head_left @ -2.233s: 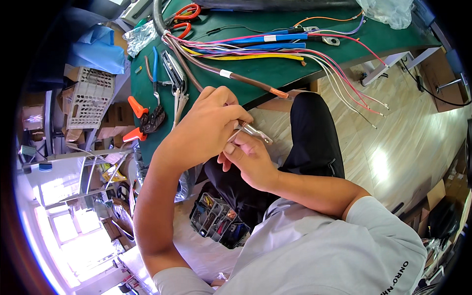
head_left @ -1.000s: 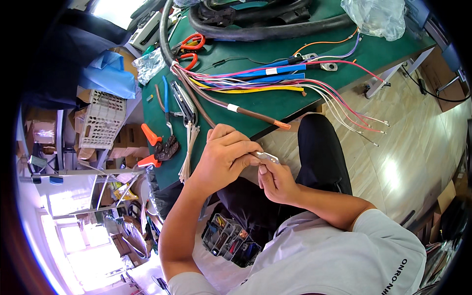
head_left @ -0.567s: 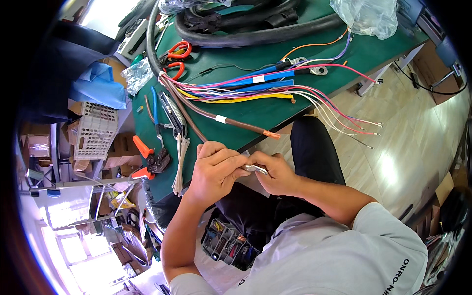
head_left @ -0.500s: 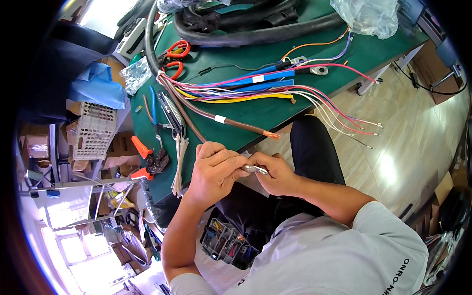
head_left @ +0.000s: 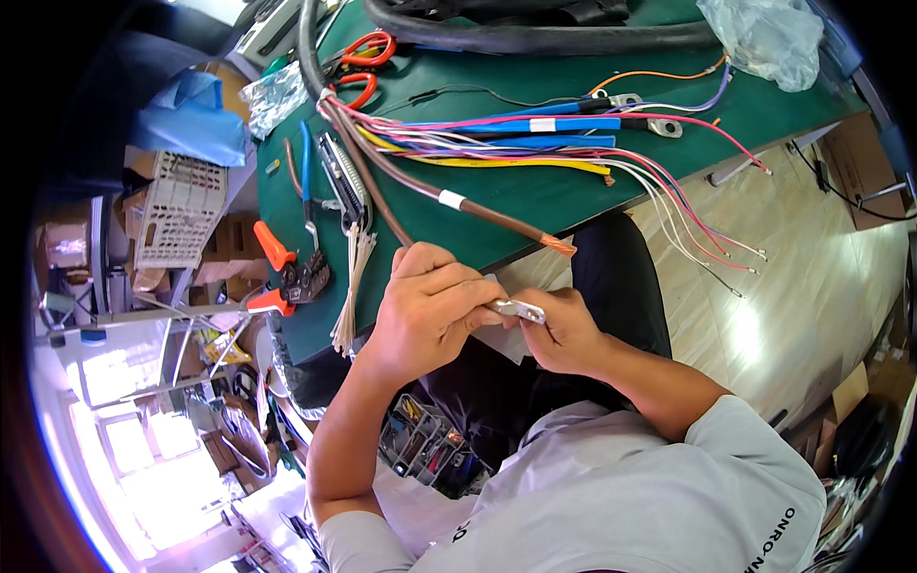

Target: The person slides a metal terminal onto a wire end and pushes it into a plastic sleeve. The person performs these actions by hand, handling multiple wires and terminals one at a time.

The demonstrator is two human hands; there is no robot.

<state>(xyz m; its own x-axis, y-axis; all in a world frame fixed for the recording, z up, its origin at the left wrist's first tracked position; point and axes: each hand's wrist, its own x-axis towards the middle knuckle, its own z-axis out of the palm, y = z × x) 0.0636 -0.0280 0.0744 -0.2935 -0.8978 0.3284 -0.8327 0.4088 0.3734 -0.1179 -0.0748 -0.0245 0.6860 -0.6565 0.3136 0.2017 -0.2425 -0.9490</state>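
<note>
Frame centre: left hand (head_left: pixel 425 310) clamped on brown cable (head_left: pixel 390 215); right hand (head_left: pixel 565 334) clamped on metal lug (head_left: pixel 522 310) (partly exposed).

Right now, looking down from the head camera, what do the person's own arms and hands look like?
The left hand and right hand are human and bare, with no glove or watch showing. Short, light grey fabric sleeves leave both forearms uncovered. Dark printed lettering marks the shirt near the right shoulder.
</note>
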